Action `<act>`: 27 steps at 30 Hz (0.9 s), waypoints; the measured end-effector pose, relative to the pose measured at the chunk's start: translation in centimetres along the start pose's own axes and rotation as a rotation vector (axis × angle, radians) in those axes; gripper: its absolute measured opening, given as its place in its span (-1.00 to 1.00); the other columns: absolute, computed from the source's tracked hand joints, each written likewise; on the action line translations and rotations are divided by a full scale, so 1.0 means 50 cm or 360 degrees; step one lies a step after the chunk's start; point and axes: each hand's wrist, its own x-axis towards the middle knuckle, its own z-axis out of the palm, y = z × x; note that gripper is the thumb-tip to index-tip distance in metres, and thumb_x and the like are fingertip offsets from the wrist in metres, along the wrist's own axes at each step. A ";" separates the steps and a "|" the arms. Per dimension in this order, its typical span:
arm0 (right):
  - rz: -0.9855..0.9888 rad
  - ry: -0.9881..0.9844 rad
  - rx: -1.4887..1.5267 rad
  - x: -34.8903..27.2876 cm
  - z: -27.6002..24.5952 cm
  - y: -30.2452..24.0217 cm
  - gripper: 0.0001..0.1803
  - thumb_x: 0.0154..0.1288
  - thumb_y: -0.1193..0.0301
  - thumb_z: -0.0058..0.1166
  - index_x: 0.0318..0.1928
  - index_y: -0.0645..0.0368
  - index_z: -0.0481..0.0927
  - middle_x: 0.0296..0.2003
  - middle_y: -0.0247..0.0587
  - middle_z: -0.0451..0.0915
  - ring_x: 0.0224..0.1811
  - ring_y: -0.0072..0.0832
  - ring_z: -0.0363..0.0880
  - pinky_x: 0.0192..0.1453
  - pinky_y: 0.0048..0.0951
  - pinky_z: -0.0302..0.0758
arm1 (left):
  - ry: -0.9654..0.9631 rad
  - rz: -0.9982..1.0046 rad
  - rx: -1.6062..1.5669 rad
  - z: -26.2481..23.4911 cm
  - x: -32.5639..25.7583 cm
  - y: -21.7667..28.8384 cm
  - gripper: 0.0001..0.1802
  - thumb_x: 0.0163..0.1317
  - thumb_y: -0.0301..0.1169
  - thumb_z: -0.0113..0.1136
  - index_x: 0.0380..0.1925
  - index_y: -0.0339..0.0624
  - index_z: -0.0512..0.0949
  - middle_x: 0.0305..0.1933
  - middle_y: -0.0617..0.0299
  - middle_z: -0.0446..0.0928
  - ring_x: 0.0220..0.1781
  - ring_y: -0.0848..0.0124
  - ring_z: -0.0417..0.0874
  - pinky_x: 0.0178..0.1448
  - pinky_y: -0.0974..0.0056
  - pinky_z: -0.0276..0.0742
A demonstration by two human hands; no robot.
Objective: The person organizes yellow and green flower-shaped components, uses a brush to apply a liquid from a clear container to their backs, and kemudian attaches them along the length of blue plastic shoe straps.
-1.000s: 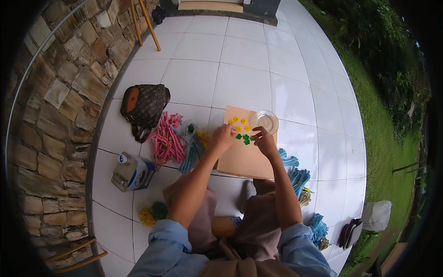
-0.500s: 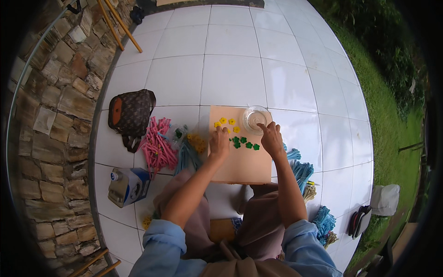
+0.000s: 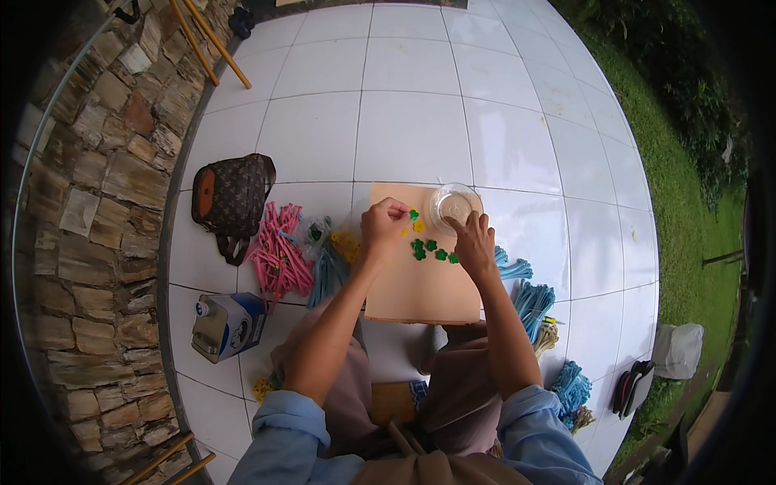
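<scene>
First speaker: "Setting: white tiled floor [image 3: 412,133], thin grey joints, stone wall [image 3: 89,267] along the left, grass [image 3: 687,218] along the right. The item in hand?"

Second speaker: "One green flower piece [image 3: 414,215], small, flat, lobed petals, above the far half of a tan board [image 3: 420,291]. The left hand [image 3: 383,230] has thumb and forefinger brought together on it."

First speaker: "The other of the two hands?"

Second speaker: "Right hand [image 3: 477,246], set apart from the left, fingers reaching over the near side of a clear dish [image 3: 455,208]. Whether the fingertips grip anything cannot be told."

First speaker: "Companion pieces?"

Second speaker: "Green pieces [image 3: 440,255], a loose group of the same petalled shape, some touching, lying on the board between the hands. Yellow pieces [image 3: 418,227], flower-shaped, just nearer than the held one, partly hidden by the left hand."

First speaker: "Edges and room?"

Second speaker: "Board: roughly rectangular, near edge at the person's knees, near half plain and bare. Dish: round, at the far right corner, close to both edges. Left flank: blue bundle [image 3: 327,273] near the board, pink bundle [image 3: 281,257] farther out. Right flank: blue strips [image 3: 533,305], near the right forearm. Widest open room: the tiles beyond the far edge."
</scene>
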 end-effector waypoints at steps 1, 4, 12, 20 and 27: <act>0.0000 0.0002 -0.0003 0.001 0.002 0.004 -0.49 -0.08 0.60 0.00 -0.06 -0.18 0.53 -0.22 -0.15 0.34 -0.10 -0.19 0.31 -0.22 -0.19 0.35 | 0.0025 -0.0009 -0.0059 0.000 0.002 0.000 -0.92 -0.05 -0.50 0.23 -0.49 -0.22 0.56 -0.50 0.19 0.60 -0.45 0.42 0.63 -0.33 0.36 0.53; -0.0017 0.0031 0.0002 0.006 -0.001 0.003 -0.52 -0.07 0.59 0.00 -0.09 -0.16 0.56 -0.21 -0.16 0.35 -0.10 -0.20 0.31 -0.22 -0.19 0.34 | 0.0059 0.0000 -0.0131 -0.005 0.007 -0.005 -0.92 -0.03 -0.49 0.23 -0.47 -0.22 0.57 -0.51 0.20 0.60 -0.46 0.44 0.63 -0.33 0.38 0.53; -0.0052 0.0053 -0.0055 0.000 -0.003 -0.002 -0.60 -0.06 0.55 0.01 -0.15 -0.13 0.60 -0.22 -0.18 0.35 -0.10 -0.23 0.31 -0.22 -0.21 0.35 | 0.0001 0.0036 -0.0188 -0.001 0.011 -0.006 -0.91 0.00 -0.48 0.23 -0.46 -0.24 0.57 -0.50 0.18 0.61 -0.43 0.44 0.63 -0.30 0.39 0.53; 0.0072 -0.0003 0.0029 0.001 -0.001 0.017 -0.60 -0.06 0.55 0.01 -0.16 -0.10 0.60 -0.23 -0.19 0.35 -0.12 -0.24 0.32 -0.22 -0.22 0.35 | -0.0093 -0.0001 -0.0190 0.005 0.005 0.016 -0.92 0.05 -0.55 0.21 -0.41 -0.30 0.57 -0.44 0.18 0.60 -0.40 0.51 0.63 -0.31 0.42 0.61; 0.0016 0.0027 -0.0044 -0.005 -0.004 0.007 -0.61 -0.09 0.54 0.04 -0.18 -0.10 0.61 -0.23 -0.20 0.35 -0.11 -0.25 0.31 -0.21 -0.19 0.33 | -0.0115 -0.0032 -0.0307 0.014 0.009 0.021 -0.91 0.08 -0.55 0.20 -0.40 -0.34 0.56 -0.44 0.17 0.60 -0.42 0.49 0.63 -0.30 0.43 0.62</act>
